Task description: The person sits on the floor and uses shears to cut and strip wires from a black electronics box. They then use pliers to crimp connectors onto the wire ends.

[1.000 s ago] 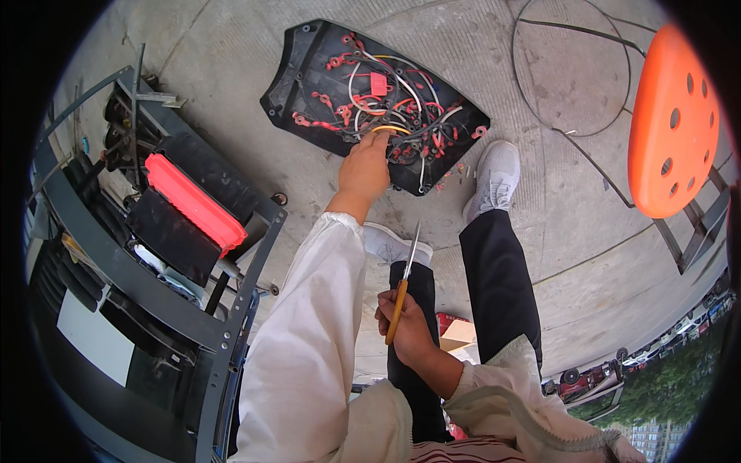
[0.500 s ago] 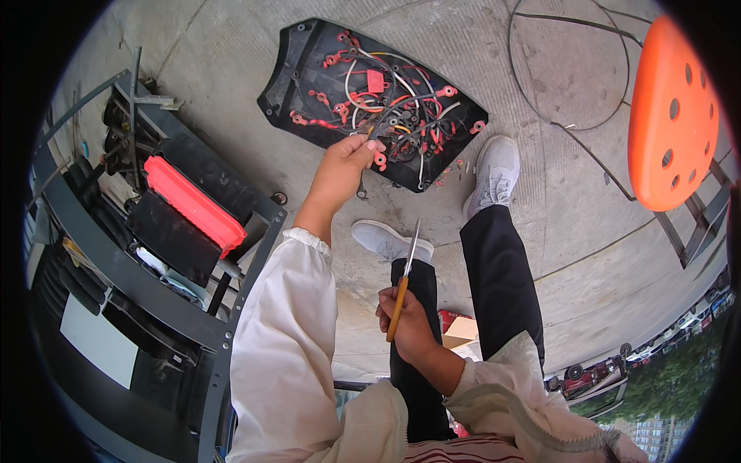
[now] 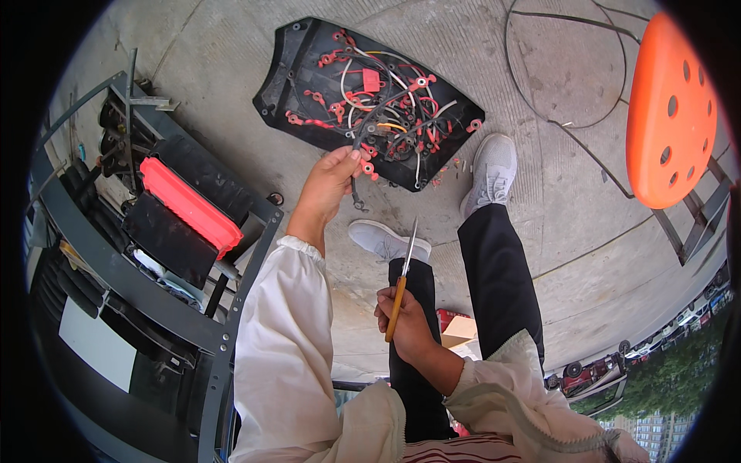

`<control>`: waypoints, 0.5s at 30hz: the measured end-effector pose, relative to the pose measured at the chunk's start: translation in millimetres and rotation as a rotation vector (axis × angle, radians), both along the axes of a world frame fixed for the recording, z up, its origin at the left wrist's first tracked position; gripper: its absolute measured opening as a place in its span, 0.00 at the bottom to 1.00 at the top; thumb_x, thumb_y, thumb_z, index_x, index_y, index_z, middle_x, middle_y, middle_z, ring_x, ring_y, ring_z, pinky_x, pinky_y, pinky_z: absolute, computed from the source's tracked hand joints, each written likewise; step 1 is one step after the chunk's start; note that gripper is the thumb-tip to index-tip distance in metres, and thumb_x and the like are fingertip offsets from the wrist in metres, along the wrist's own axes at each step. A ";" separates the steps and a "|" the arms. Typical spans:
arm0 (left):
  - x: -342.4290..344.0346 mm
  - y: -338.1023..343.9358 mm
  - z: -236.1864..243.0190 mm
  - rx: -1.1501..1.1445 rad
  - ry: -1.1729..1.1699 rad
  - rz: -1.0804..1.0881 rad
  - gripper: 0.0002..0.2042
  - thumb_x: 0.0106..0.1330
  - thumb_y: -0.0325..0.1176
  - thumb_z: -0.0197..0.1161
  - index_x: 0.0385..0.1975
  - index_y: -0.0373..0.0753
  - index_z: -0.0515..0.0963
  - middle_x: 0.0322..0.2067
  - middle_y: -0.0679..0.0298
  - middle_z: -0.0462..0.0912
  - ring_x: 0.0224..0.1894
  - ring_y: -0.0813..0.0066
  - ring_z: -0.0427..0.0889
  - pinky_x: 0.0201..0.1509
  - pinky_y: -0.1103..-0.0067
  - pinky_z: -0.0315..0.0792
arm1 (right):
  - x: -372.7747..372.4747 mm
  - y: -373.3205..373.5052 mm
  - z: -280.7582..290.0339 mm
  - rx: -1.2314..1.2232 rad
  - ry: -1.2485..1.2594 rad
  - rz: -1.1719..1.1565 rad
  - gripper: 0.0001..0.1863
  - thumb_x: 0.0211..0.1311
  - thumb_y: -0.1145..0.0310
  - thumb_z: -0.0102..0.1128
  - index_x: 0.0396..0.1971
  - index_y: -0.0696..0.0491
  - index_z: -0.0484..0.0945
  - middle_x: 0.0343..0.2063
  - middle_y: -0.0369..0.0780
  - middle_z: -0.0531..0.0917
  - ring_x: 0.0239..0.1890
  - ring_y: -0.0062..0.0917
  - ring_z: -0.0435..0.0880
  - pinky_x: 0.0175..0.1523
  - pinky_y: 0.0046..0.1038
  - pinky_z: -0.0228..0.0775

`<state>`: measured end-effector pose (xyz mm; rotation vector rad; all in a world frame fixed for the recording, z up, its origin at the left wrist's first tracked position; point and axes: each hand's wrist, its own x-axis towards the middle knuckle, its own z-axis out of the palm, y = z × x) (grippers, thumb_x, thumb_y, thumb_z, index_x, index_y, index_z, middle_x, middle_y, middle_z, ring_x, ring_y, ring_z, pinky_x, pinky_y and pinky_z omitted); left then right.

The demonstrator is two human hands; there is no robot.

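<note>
Over the near edge of a black plastic tray, my left hand pinches a black cable. The cable's short end, with a metal lug, hangs below my fingers, while its other part runs up into a tangle of wires. Red terminal covers lie among these wires, some next to my fingertips. Lower down, in front of my leg, my right hand is closed round a yellow-handled tool. Its slim, pointed metal blade points up and away from me. The blade is apart from the cable.
At left stands a dark metal frame with a red plastic bin on it. An orange stool with round holes is at right, near a looped black cable on the concrete floor. Behind my legs sits a cardboard box.
My left hand has shifted slightly left and down, drawing the black cable with it, and more of its hanging end shows. My right hand keeps the tool in nearly the same place.
</note>
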<state>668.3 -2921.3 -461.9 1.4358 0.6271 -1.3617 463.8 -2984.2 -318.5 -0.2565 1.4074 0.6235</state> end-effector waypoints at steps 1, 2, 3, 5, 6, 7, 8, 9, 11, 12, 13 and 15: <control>-0.5 -1.6 -0.8 0.012 -0.005 -0.002 0.10 0.69 0.42 0.51 0.36 0.44 0.75 0.24 0.78 0.74 0.24 0.92 0.67 0.26 0.89 0.54 | -0.1 0.1 0.1 -0.001 0.001 0.003 0.06 0.65 0.67 0.53 0.37 0.53 0.70 0.22 0.34 0.74 0.19 0.16 0.72 0.25 0.18 0.63; -0.7 -2.3 -2.9 0.005 -0.012 0.005 0.10 0.69 0.41 0.51 0.36 0.44 0.76 0.23 0.78 0.72 0.22 0.92 0.65 0.25 0.89 0.54 | -0.1 0.1 0.0 -0.008 0.002 0.007 0.06 0.65 0.67 0.53 0.36 0.53 0.70 0.22 0.34 0.74 0.19 0.16 0.72 0.25 0.18 0.63; -0.8 -3.4 -5.2 -0.004 -0.019 0.011 0.10 0.69 0.41 0.51 0.36 0.43 0.76 0.22 0.78 0.71 0.21 0.91 0.63 0.25 0.89 0.53 | -0.2 0.1 -0.5 -0.016 0.004 0.011 0.06 0.65 0.67 0.53 0.36 0.53 0.70 0.22 0.34 0.74 0.19 0.16 0.72 0.25 0.18 0.63; -0.4 -3.7 -4.3 -0.016 0.016 0.091 0.09 0.69 0.39 0.51 0.36 0.43 0.75 0.21 0.79 0.68 0.19 0.91 0.59 0.23 0.88 0.53 | 0.2 0.5 -0.6 -0.008 0.007 0.008 0.06 0.65 0.67 0.53 0.36 0.53 0.70 0.22 0.34 0.75 0.19 0.16 0.72 0.25 0.18 0.63; -2.5 -6.2 -4.4 -0.029 0.060 0.164 0.09 0.69 0.39 0.52 0.36 0.42 0.75 0.20 0.79 0.67 0.19 0.91 0.58 0.23 0.88 0.53 | 0.0 0.0 -0.5 -0.002 0.011 0.001 0.06 0.65 0.67 0.53 0.36 0.53 0.70 0.22 0.34 0.75 0.19 0.16 0.72 0.25 0.18 0.64; -5.4 -10.7 -4.7 -0.052 0.107 0.240 0.09 0.69 0.39 0.52 0.36 0.42 0.75 0.20 0.79 0.66 0.18 0.91 0.57 0.22 0.88 0.53 | -0.4 0.2 -0.7 -0.004 0.017 -0.004 0.06 0.65 0.67 0.53 0.36 0.53 0.70 0.22 0.34 0.75 0.19 0.16 0.72 0.25 0.18 0.64; -9.8 -15.1 -0.4 -0.035 0.144 0.340 0.09 0.69 0.39 0.52 0.37 0.41 0.75 0.21 0.77 0.68 0.18 0.91 0.57 0.22 0.87 0.54 | -0.2 0.1 -0.1 0.002 0.019 0.003 0.06 0.65 0.67 0.53 0.36 0.53 0.70 0.22 0.34 0.75 0.19 0.16 0.72 0.25 0.18 0.63; -16.5 -20.0 3.1 -0.043 0.140 0.410 0.09 0.69 0.39 0.52 0.37 0.41 0.75 0.21 0.77 0.68 0.17 0.91 0.57 0.22 0.88 0.54 | 0.0 0.0 0.3 0.008 0.020 0.010 0.06 0.65 0.67 0.53 0.36 0.53 0.70 0.22 0.34 0.75 0.18 0.17 0.72 0.25 0.19 0.63; -32.9 -34.1 4.3 -0.068 0.139 0.532 0.09 0.70 0.39 0.52 0.37 0.41 0.74 0.21 0.76 0.69 0.17 0.91 0.59 0.22 0.89 0.55 | -0.6 1.1 -1.1 0.007 0.021 0.010 0.06 0.65 0.67 0.53 0.36 0.52 0.70 0.22 0.34 0.75 0.18 0.17 0.72 0.25 0.19 0.63; -41.4 -39.1 1.9 -0.103 0.104 0.564 0.09 0.70 0.39 0.52 0.38 0.41 0.74 0.22 0.75 0.70 0.18 0.89 0.61 0.23 0.88 0.59 | -1.4 2.0 -1.9 0.002 0.019 0.011 0.06 0.65 0.67 0.53 0.36 0.52 0.70 0.22 0.35 0.75 0.18 0.17 0.71 0.25 0.19 0.63; -49.5 -44.9 -1.0 -0.106 0.089 0.602 0.09 0.70 0.39 0.52 0.39 0.41 0.74 0.23 0.75 0.71 0.19 0.88 0.62 0.24 0.87 0.61 | -2.1 3.2 -2.3 -0.002 0.018 0.013 0.06 0.65 0.67 0.53 0.36 0.52 0.70 0.22 0.35 0.75 0.18 0.17 0.71 0.25 0.19 0.63; -61.2 -53.2 -6.9 -0.112 0.056 0.682 0.08 0.70 0.38 0.52 0.39 0.41 0.74 0.24 0.74 0.72 0.21 0.87 0.65 0.27 0.86 0.66 | 0.7 2.7 -1.9 -0.003 0.024 0.020 0.06 0.65 0.67 0.53 0.36 0.52 0.70 0.22 0.35 0.75 0.18 0.17 0.71 0.25 0.19 0.63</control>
